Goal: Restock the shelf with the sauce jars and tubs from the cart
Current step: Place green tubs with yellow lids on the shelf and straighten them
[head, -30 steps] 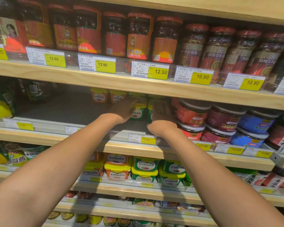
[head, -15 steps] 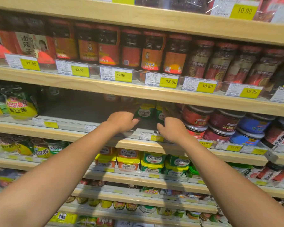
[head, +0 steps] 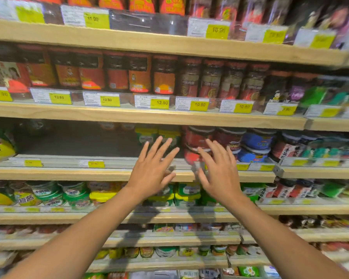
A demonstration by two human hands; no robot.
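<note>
While both arms reach toward the shelf (head: 69,173), the left hand (head: 151,170) and right hand (head: 220,174) hover side by side, fingers spread and straight, holding nothing. Two green tubs (head: 149,135) with yellow lids sit far back on that shelf, beyond the left hand's fingertips. Red jars (head: 197,137) stand just right of them.

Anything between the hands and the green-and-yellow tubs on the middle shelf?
Nothing visible. The left hand and right hand hang open before the tubs; only the low price rail runs beneath them.
</note>
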